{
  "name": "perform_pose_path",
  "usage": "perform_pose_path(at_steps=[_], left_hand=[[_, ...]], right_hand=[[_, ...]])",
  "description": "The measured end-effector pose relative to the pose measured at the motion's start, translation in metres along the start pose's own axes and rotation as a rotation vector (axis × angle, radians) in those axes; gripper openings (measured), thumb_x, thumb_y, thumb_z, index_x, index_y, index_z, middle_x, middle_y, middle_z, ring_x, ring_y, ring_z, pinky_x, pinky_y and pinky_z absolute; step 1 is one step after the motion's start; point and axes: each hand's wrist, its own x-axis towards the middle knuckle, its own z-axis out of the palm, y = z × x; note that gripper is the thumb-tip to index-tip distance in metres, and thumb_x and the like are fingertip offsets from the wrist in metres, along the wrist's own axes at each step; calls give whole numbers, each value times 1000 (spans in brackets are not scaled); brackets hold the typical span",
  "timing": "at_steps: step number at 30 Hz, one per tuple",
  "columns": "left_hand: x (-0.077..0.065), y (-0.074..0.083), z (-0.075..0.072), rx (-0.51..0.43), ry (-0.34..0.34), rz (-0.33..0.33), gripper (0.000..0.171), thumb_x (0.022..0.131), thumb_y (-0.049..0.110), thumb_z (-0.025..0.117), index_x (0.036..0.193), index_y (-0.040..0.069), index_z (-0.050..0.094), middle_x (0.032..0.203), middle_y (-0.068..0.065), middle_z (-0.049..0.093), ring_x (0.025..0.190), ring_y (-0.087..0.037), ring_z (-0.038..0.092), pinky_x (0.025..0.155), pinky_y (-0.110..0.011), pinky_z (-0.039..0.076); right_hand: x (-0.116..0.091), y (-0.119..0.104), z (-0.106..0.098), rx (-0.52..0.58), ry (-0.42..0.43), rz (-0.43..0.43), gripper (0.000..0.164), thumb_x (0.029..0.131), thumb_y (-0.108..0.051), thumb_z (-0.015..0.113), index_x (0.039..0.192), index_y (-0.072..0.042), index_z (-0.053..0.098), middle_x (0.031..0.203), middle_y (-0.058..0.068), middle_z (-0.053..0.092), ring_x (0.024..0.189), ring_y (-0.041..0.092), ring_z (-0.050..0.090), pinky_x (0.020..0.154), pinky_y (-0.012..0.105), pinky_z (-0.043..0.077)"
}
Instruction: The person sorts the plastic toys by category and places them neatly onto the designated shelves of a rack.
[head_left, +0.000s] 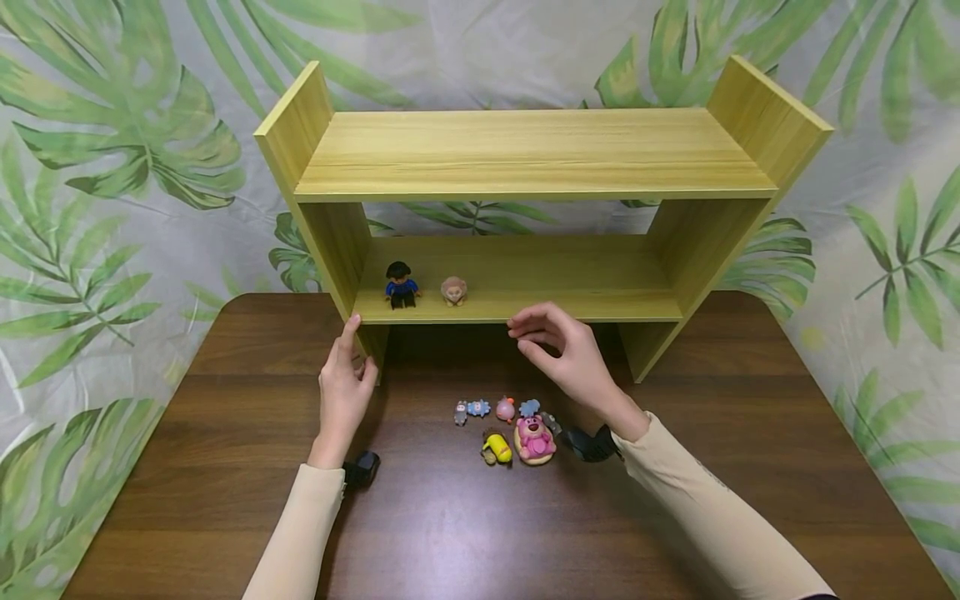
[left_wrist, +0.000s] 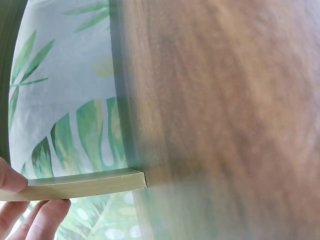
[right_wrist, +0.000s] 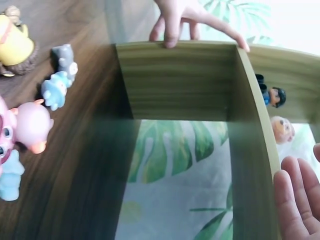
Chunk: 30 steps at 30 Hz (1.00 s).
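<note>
My left hand (head_left: 345, 387) grips the front edge of the wooden shelf's (head_left: 525, 154) left side panel, thumb and fingers on opposite faces of the board (left_wrist: 85, 185). Close to the middle board's front edge, right of centre, my right hand (head_left: 570, 358) hovers with loosely bent fingers and nothing in them. On that middle board, toward the left, a black-haired toy figure in blue (head_left: 401, 285) stands beside a small beige-pink figurine with a fluffy rim (head_left: 453, 290).
Before the shelf lie a pink bear toy (head_left: 534, 437), a yellow-and-brown figurine (head_left: 497, 448), a round pink toy (head_left: 506, 408) and several small blue and grey figurines (head_left: 478, 408). They rest on a dark wooden table (head_left: 450, 533). Leaf-patterned cloth (head_left: 135, 125) hangs behind.
</note>
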Motion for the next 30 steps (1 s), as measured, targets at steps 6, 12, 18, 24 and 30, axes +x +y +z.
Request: perform_pose_path(at_steps=[6,12,18,24,30], left_hand=[[-1,-1,0,-9,-10,-13,84,82,-16,54,147,31,30,101,-20,53,67,-24,41,57,-40,51],[0,0,0,-3,-13,-11,85,82,-16,55,147,31,29,101,-20,53,64,-22,37,53,-36,45],[0,-1,1,6,6,3,87,80,-19,55,147,31,30,100,-19,53,62,-19,35,50,-34,43],[0,-2,2,-2,8,7,87,80,-19,55,147,31,30,107,-21,54,63,-20,36,51,-35,45],[0,-2,2,3,15,13,86,79,-18,55,146,30,31,108,-21,55,63,-21,38,51,-37,47]], right_hand=[[-8,-5,-3,-20,-23,-12,27,85,16,60,112,9,56,107,18,62,97,34,60,84,35,50],[-15,-24,-5,-68,-49,14,23,84,17,59,107,14,55,102,24,62,91,40,60,81,37,51],[-25,-16,-8,-88,-73,33,24,84,17,60,107,12,57,103,21,62,91,39,61,80,38,52],[-37,-5,-8,-105,-83,41,25,81,19,60,105,12,57,101,24,62,90,40,60,79,37,52],[-51,6,-4,-116,-120,69,26,81,18,62,106,12,57,101,23,62,91,40,60,78,43,52]])
